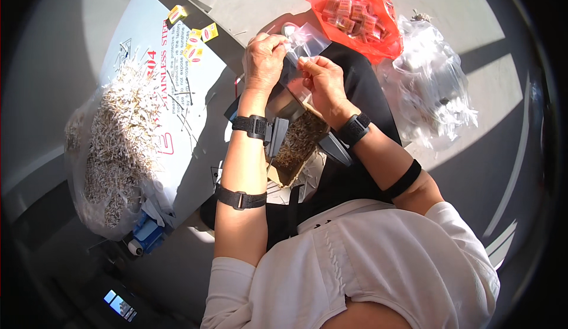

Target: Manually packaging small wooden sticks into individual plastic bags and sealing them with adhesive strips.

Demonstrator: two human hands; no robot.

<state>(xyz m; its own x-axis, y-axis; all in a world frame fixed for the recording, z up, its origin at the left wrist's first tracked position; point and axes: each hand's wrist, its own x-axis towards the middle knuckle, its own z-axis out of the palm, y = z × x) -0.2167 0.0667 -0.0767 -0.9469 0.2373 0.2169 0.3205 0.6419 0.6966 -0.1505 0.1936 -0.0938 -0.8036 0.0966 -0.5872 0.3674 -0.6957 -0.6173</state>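
My left hand [264, 60] and my right hand [321, 79] are raised together over my lap, both pinching a small clear plastic bag [307, 40] at its mouth. Below my wrists a cardboard box [299, 142] full of thin pale sticks rests on my black trousers. Both forearms wear black straps, and a small device is mounted at each wrist.
A metal sheet [177, 86] at left carries a big clear bag of pale sticks [112, 151] and small yellow packets [195, 36]. An orange bag of small packets [355, 15] and a heap of clear bags [432, 86] lie on the floor at right.
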